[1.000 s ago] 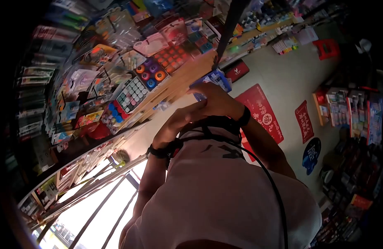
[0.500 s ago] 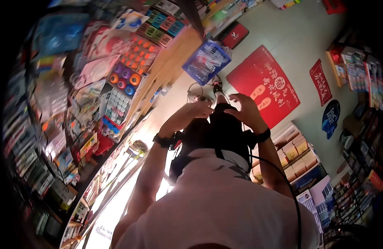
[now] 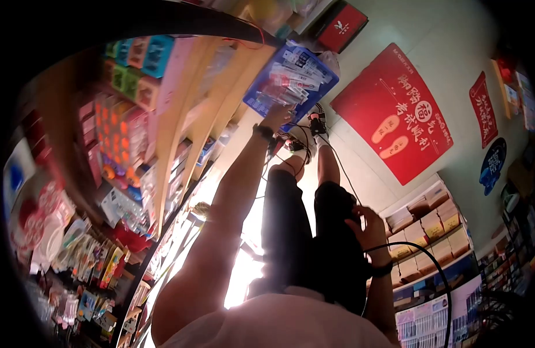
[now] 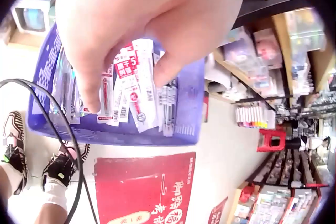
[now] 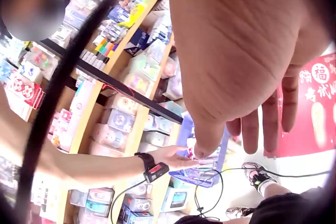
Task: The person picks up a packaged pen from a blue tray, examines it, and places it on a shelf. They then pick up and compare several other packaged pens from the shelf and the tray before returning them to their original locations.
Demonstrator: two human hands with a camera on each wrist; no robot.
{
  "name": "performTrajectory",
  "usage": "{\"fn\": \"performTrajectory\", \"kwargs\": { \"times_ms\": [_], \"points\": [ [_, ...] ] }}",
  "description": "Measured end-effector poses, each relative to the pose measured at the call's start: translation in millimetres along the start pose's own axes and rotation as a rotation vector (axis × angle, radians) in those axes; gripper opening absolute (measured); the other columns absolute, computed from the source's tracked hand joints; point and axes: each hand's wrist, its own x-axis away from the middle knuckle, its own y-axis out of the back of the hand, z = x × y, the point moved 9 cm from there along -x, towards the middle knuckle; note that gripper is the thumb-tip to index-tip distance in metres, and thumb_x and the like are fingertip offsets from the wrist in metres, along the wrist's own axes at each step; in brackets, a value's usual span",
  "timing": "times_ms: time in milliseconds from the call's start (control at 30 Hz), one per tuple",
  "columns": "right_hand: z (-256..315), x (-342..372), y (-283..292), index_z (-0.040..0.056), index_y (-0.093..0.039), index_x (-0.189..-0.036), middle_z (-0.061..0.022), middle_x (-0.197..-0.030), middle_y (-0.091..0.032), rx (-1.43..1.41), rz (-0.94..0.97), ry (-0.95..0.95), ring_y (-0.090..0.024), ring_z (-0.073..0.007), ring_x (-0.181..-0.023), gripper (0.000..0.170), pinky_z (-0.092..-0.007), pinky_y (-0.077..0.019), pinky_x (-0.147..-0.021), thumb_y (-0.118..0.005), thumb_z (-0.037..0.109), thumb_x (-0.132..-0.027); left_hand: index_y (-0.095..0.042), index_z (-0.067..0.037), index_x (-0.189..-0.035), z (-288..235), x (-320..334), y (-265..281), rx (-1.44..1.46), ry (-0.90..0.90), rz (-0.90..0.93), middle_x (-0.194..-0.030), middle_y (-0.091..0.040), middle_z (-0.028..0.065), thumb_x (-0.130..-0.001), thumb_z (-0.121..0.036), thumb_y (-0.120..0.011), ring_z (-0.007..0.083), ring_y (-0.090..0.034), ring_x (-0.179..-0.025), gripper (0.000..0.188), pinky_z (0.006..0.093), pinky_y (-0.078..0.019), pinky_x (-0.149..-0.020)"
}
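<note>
A blue plastic basket (image 3: pixel 253 103) sits on the floor beside the shelves, holding several slim clear-and-white packets (image 3: pixel 290 78). My left hand (image 3: pixel 275 118) reaches over its near edge. In the left wrist view, that hand (image 4: pixel 147 19) is above the packets (image 4: pixel 137 103) with thumb and fingers spread apart; whether the fingertips touch them I cannot tell. The basket's wall (image 4: pixel 121 137) shows below. My right hand (image 3: pixel 370 229) hangs beside my right knee, holding nothing visible. In the right wrist view, the palm (image 5: pixel 247 50) faces the camera with fingers extended.
Shelves of packaged goods (image 3: pixel 128 87) stand on the left, with a wooden edge beside the basket. A red mat (image 3: pixel 395 116) lies right of it, and a red box (image 3: pixel 341 28) behind. Stacked cartons (image 3: pixel 427 229) stand at the right. Black cables hang near my legs.
My left hand has moved from in front of my body down to the basket. The right hand has moved away from it to beside my knee. The head view has shifted, showing more of my legs.
</note>
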Motion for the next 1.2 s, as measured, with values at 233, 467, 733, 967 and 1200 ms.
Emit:
{"fn": "performTrajectory", "kwargs": {
  "times_ms": [233, 467, 733, 967, 1200],
  "points": [
    [-53, 27, -24, -0.0002, -0.062, -0.115, -0.0154, -0.099, -0.069, -0.133, -0.023, -0.210, -0.067, -0.0306, -0.092, 0.040, -0.0390, -0.0533, -0.081, -0.078, 0.018, -0.082, -0.049, -0.002, -0.122, 78, -138, 52, -0.252, 0.154, -0.614, -0.119, -0.053, 0.0164, -0.078, -0.031, -0.075, 0.0338, -0.052, -0.112, 0.059, 0.0426, -0.0469, -0.097],
    [-68, 41, -26, -0.0008, -0.064, -0.115, -0.0166, -0.102, -0.071, -0.255, -0.060, -0.431, -0.069, -0.0303, -0.096, 0.037, -0.0378, -0.0537, -0.083, -0.076, 0.016, -0.085, -0.034, 0.005, -0.139, 24, -87, 29, -0.545, 0.358, -0.965, -0.132, -0.038, 0.0333, -0.076, -0.056, -0.069, 0.0469, -0.041, -0.126, 0.094, 0.0517, -0.0415, -0.103],
    [-71, 44, -31, -0.0009, -0.064, -0.115, -0.0158, -0.102, -0.071, -0.277, -0.082, -0.422, -0.069, -0.0299, -0.093, 0.036, -0.0386, -0.0531, -0.080, -0.075, 0.016, -0.085, -0.048, 0.003, -0.132, 31, -101, 44, -0.561, 0.260, -0.972, -0.119, -0.046, 0.0380, -0.094, -0.053, -0.045, 0.0493, -0.055, -0.108, 0.069, 0.0534, -0.0482, -0.092],
    [-69, 48, -37, -0.0048, -0.064, -0.114, -0.0154, -0.101, -0.071, -0.294, -0.078, -0.442, -0.068, -0.0240, -0.092, 0.034, -0.0365, -0.0523, -0.082, -0.071, 0.016, -0.088, -0.062, 0.004, -0.068, 28, -96, 67, -0.663, 0.151, -0.999, -0.075, -0.070, 0.0199, -0.069, -0.023, -0.070, 0.0308, -0.072, -0.075, 0.028, 0.0396, -0.0567, -0.065],
    [-55, 51, -46, -0.0046, -0.064, -0.115, -0.0157, -0.101, -0.071, -0.231, -0.074, -0.354, -0.068, -0.0245, -0.091, 0.034, -0.0364, -0.0522, -0.082, -0.071, 0.014, -0.088, -0.064, 0.000, -0.084, 124, -184, 109, -0.769, -0.305, -0.587, -0.081, -0.068, 0.0114, -0.074, -0.004, -0.069, 0.0239, -0.068, -0.070, 0.012, 0.0334, -0.0549, -0.052]
  ]
}}
